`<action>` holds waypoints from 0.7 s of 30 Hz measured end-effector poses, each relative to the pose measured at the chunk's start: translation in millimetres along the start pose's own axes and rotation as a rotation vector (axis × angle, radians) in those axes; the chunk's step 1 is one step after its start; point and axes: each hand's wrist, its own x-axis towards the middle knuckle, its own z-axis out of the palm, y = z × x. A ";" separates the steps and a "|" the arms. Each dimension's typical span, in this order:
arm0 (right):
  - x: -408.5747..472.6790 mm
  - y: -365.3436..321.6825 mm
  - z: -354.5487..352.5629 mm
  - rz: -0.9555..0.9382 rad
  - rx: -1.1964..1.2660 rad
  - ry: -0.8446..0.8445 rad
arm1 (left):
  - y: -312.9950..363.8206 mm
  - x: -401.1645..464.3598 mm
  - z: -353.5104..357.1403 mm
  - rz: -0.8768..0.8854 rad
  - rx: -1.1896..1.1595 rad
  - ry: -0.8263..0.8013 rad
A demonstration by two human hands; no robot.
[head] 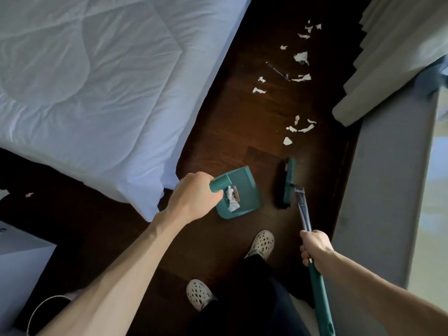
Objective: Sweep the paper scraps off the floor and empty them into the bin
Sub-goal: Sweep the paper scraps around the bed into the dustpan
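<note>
Scraps (298, 127) lie ahead of broom (288, 183), nearer right hand (314, 246) gripping it; left hand (194, 197) grips dustpan (242, 187).

Dim room with cool daylight entering from the right edge. The dark floor (232, 122) sits in deep shadow, the white bed (97, 81) glows bluish, and wide-angle distortion curves the edges.

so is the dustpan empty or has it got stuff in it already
Not empty. The green dustpan, held by the left hand, has a small clump of white paper scraps near its handle end.
</note>
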 end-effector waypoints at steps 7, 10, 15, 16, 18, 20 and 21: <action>62.7 -68.7 -52.8 0.093 -0.213 0.058 | 97.7 94.3 15.1 0.066 0.121 0.051; 67.4 -94.2 -57.8 0.104 -0.259 -0.010 | 127.3 125.4 18.2 0.079 0.136 0.051; 55.7 -108.0 -63.2 0.114 -0.281 -0.171 | 166.3 159.6 23.6 0.118 0.158 0.073; 52.0 -108.8 -66.4 0.097 -0.284 -0.194 | 172.3 165.3 23.6 0.133 0.160 0.072; 46.1 -110.6 -73.5 0.055 -0.268 -0.206 | 181.4 174.9 20.4 0.143 0.161 0.060; 39.9 -116.7 -80.7 0.006 -0.243 -0.191 | 184.8 184.4 14.4 0.147 0.168 0.054; 37.3 -120.3 -84.0 -0.019 -0.236 -0.183 | 184.1 188.0 12.0 0.148 0.168 0.047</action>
